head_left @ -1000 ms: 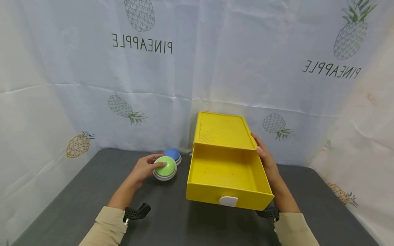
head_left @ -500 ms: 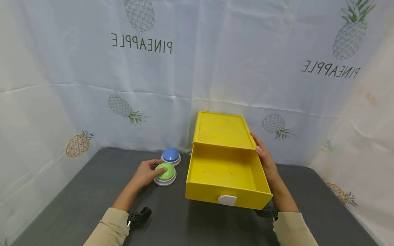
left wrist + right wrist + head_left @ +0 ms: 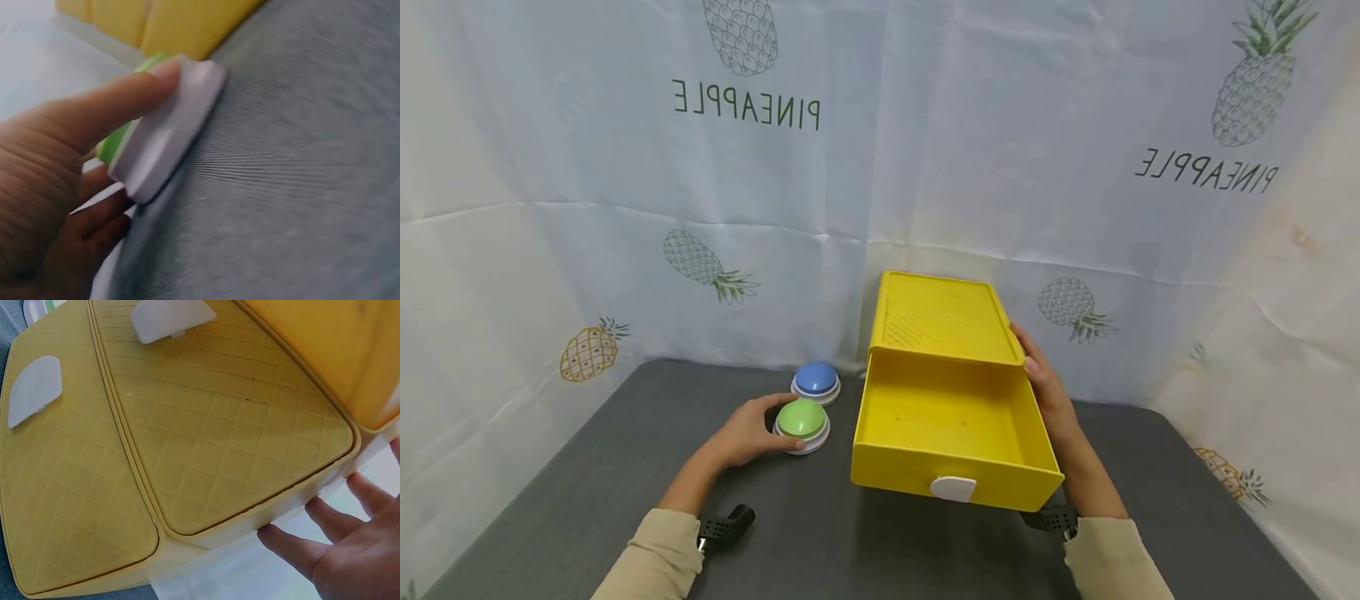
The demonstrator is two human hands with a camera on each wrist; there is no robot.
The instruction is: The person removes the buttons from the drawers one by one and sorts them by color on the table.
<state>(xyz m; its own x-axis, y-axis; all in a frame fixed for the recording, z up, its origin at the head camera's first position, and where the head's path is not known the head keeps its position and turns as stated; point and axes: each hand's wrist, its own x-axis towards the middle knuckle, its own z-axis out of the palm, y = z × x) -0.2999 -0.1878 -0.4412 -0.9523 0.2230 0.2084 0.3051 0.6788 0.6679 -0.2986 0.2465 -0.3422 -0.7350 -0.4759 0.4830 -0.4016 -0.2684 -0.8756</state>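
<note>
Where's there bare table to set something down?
Bare dark table shows between the left forearm and the left-side curtain, and right of the right forearm. Crowded: the green button in the left grip, close by the blue button and yellow drawer box.

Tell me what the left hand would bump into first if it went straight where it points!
The green button, which the left hand holds. Past it, probably the yellow drawer box, or maybe the blue button; depth is hard to judge.
</note>
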